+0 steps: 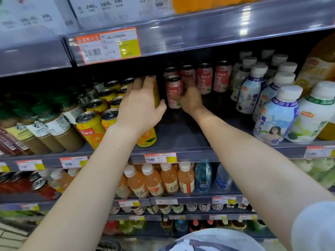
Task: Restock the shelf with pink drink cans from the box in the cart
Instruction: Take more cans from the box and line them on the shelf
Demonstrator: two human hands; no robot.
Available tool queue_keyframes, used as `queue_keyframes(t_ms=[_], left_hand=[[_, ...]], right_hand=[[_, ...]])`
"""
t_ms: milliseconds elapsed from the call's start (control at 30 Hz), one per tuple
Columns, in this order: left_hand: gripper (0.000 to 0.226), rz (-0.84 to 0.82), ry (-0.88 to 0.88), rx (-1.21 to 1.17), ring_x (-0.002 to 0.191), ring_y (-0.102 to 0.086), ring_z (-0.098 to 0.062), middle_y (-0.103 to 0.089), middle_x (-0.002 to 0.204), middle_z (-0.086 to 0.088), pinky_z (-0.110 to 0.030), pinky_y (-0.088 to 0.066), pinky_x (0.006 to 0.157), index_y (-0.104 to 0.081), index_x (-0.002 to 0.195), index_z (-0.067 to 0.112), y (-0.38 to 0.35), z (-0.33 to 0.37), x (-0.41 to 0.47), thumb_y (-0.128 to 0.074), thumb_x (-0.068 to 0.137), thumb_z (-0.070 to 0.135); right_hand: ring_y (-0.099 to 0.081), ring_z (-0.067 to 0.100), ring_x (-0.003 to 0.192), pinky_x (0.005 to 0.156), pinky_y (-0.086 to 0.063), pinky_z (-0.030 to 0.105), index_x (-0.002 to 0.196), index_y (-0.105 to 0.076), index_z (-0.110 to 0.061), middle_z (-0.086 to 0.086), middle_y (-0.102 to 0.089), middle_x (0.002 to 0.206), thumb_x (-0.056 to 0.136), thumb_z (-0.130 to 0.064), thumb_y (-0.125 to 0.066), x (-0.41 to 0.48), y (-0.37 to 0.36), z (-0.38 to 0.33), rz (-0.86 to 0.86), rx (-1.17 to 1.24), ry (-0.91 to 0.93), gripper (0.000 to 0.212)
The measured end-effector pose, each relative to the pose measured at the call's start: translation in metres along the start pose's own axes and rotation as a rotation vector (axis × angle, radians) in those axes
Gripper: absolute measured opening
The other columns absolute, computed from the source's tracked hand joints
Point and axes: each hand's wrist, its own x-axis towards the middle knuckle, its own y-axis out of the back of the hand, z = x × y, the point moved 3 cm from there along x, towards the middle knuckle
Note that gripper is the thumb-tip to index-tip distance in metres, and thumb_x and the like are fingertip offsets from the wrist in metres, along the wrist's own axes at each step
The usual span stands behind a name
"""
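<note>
Head view, nearest first: both bare arms reach up from the bottom of the frame. Left hand (139,107) is wrapped over a yellow can (156,96), thumb hooked round its side. Right hand (190,101) grips a pink can (174,89) low down, centre frame, inside the shelf (181,134). Further back, upper middle, more pink cans (204,78) stand in a row.

Right sleeve (314,227): short, pale blue-white, lower right of frame.
Shirt front (208,240): same pale cloth, bottom centre.
Forearms (253,160): bare.
</note>
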Motion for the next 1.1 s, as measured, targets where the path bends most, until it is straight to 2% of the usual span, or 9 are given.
queue_keyframes(t_ms=[100, 267, 467, 700, 767, 867, 967, 1033, 1100], left_hand=[[0.068, -0.019, 0.022, -0.016, 0.134, -0.044, -0.042, -0.046, 0.148, -0.018, -0.048, -0.043, 0.104, -0.041, 0.153, 0.015, 0.002, -0.006, 0.004, -0.066, 0.092, 0.032], [0.067, -0.027, 0.048, -0.061, 0.137, -0.04, -0.04, -0.045, 0.149, -0.017, -0.049, -0.041, 0.107, -0.041, 0.153, 0.017, 0.004, -0.011, 0.006, -0.067, 0.093, 0.031], [0.067, -0.037, 0.056, -0.083, 0.135, -0.042, -0.043, -0.047, 0.146, -0.019, -0.05, -0.042, 0.106, -0.04, 0.153, 0.016, 0.003, -0.018, 0.005, -0.067, 0.093, 0.031], [0.066, -0.049, 0.044, -0.11, 0.137, -0.041, -0.04, -0.045, 0.149, -0.015, -0.047, -0.042, 0.105, -0.039, 0.153, 0.017, 0.001, -0.018, 0.006, -0.065, 0.094, 0.032], [0.066, -0.049, 0.039, -0.121, 0.137, -0.041, -0.039, -0.045, 0.149, -0.014, -0.047, -0.043, 0.105, -0.039, 0.153, 0.018, 0.001, -0.019, 0.007, -0.064, 0.094, 0.032], [0.066, -0.052, 0.025, -0.118, 0.136, -0.042, -0.039, -0.046, 0.148, -0.015, -0.046, -0.043, 0.105, -0.039, 0.153, 0.017, 0.004, -0.02, 0.004, -0.064, 0.095, 0.033], [0.064, -0.061, 0.003, -0.092, 0.132, -0.045, -0.04, -0.049, 0.143, -0.017, -0.046, -0.044, 0.102, -0.042, 0.151, 0.013, 0.008, -0.021, -0.002, -0.064, 0.094, 0.033], [0.063, -0.06, -0.008, -0.079, 0.129, -0.047, -0.04, -0.05, 0.141, -0.017, -0.047, -0.045, 0.1, -0.043, 0.149, 0.013, 0.012, -0.022, -0.006, -0.064, 0.093, 0.033], [0.063, -0.061, -0.032, -0.055, 0.13, -0.046, -0.04, -0.049, 0.143, -0.017, -0.048, -0.044, 0.102, -0.043, 0.149, 0.013, 0.017, -0.021, -0.01, -0.064, 0.093, 0.033]], right_hand=[[-0.061, 0.024, 0.119, 0.108, -0.046, 0.039, 0.14, -0.054, -0.011, 0.009, -0.066, 0.129, 0.081, -0.015, -0.083, 0.007, -0.001, 0.0, -0.022, 0.021, 0.002, 0.066], [-0.055, 0.023, 0.127, 0.105, -0.036, 0.021, 0.145, -0.051, -0.008, 0.011, -0.059, 0.14, 0.082, -0.009, -0.081, 0.015, -0.004, -0.001, -0.019, 0.0, 0.001, 0.069], [-0.052, 0.026, 0.134, 0.117, -0.037, 0.038, 0.15, -0.046, -0.013, 0.01, -0.055, 0.146, 0.083, -0.012, -0.08, 0.02, -0.012, 0.005, -0.027, 0.001, -0.041, 0.075], [-0.052, 0.025, 0.134, 0.116, -0.039, 0.042, 0.152, -0.043, -0.013, 0.009, -0.056, 0.146, 0.084, -0.015, -0.08, 0.02, -0.016, 0.009, -0.072, -0.017, -0.068, 0.078], [-0.05, 0.025, 0.135, 0.117, -0.036, 0.036, 0.152, -0.042, -0.013, 0.009, -0.054, 0.147, 0.088, -0.013, -0.076, 0.019, -0.014, 0.003, -0.078, -0.038, -0.07, 0.073], [-0.048, 0.024, 0.137, 0.113, -0.032, 0.026, 0.152, -0.04, -0.013, 0.009, -0.051, 0.149, 0.094, -0.012, -0.07, 0.017, -0.012, -0.004, -0.075, -0.078, -0.065, 0.065], [-0.049, 0.017, 0.131, 0.112, -0.034, 0.027, 0.149, -0.043, -0.015, 0.005, -0.055, 0.142, 0.092, -0.019, -0.072, 0.012, -0.01, -0.008, -0.056, -0.109, -0.122, 0.063], [-0.058, 0.021, 0.123, 0.1, -0.044, 0.027, 0.134, -0.057, -0.013, 0.007, -0.064, 0.13, 0.09, -0.025, -0.073, 0.005, -0.008, -0.007, -0.033, -0.201, -0.163, 0.048], [-0.064, 0.025, 0.116, 0.089, -0.044, 0.023, 0.122, -0.066, -0.011, 0.009, -0.07, 0.122, 0.09, -0.025, -0.072, -0.007, -0.002, -0.009, -0.011, -0.245, -0.18, 0.036]])
